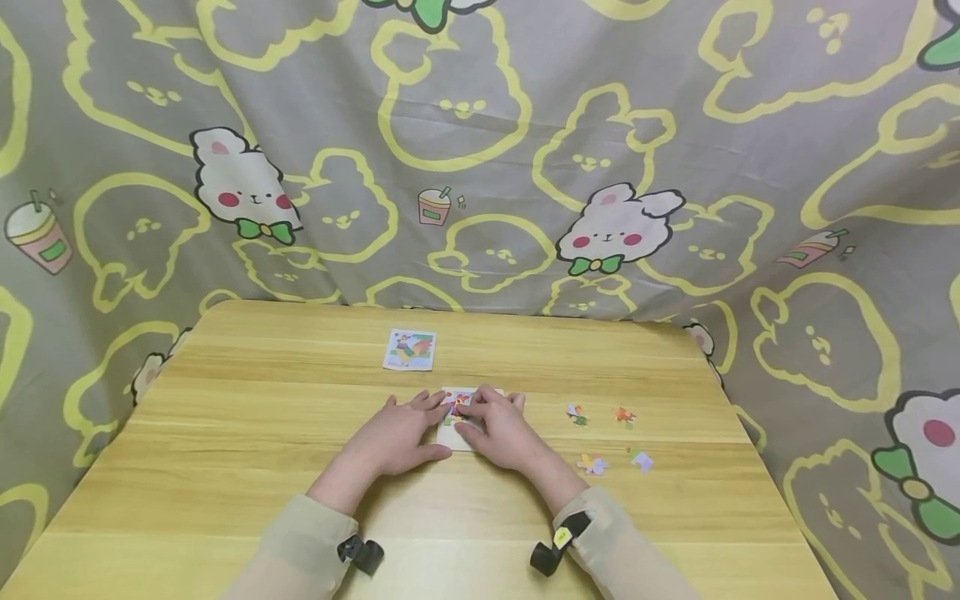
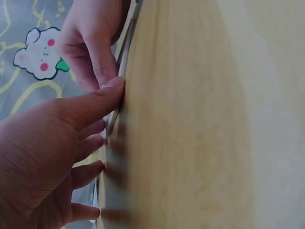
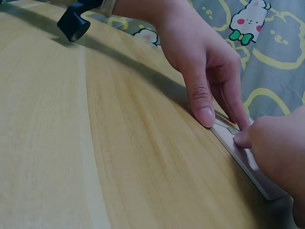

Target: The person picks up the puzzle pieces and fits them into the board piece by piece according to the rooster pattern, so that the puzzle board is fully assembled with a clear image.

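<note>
A small white puzzle board (image 1: 459,440) lies on the table in front of the person, its upper part covered by colourful jigsaw pieces (image 1: 460,400). The left hand (image 1: 401,433) rests at the board's left side with spread fingers, thumb near its lower edge. From the right, the right hand (image 1: 506,429) reaches over the board; its index finger and thumb press on the pieces. In the right wrist view, a fingertip of each hand meets near a green patch on the board (image 3: 259,179). The hands hide much of the board's picture.
Several loose jigsaw pieces (image 1: 592,464) lie on the table to the right of the hands. A square picture card (image 1: 410,350) showing a colourful bird-like figure lies farther back. Behind the wooden table (image 1: 247,400) hangs a grey patterned curtain (image 1: 480,192).
</note>
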Tool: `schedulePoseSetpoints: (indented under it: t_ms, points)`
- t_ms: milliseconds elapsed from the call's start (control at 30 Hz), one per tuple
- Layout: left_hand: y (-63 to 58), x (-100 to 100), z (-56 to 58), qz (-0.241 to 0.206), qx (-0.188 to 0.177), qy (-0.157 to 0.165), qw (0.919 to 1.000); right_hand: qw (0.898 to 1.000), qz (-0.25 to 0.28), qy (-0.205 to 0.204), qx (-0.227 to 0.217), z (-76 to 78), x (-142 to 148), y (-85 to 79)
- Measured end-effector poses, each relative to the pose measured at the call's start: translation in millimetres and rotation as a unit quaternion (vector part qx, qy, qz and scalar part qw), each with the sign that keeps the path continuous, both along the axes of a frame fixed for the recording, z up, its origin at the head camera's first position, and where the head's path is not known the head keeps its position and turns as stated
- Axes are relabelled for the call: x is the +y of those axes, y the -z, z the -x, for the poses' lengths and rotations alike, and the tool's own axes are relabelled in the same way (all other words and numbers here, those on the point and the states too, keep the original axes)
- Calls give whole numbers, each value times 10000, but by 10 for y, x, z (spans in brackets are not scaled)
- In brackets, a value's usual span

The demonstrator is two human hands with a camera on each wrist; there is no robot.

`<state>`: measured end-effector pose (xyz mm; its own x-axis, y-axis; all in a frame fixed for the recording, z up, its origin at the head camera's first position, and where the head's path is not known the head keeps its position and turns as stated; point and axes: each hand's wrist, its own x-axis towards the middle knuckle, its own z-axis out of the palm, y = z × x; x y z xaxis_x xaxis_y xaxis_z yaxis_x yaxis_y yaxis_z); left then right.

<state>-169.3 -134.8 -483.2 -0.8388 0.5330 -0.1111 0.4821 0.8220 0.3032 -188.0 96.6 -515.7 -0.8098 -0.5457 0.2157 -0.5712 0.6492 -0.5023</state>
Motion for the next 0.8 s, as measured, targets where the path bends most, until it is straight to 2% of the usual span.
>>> schedulePoseSetpoints:
  t_ms: [300, 633, 800]
  points:
    - [28, 1, 17, 6, 40, 137, 9999, 9998, 202, 23, -38, -10, -17, -1]
    - [-6, 31, 7, -90, -195, 158, 9996, 9992, 192, 292, -196, -27, -32, -12]
    - [-25, 43, 1, -204, -289, 63, 9994, 9996, 45, 203, -166, -44, -20, -42]
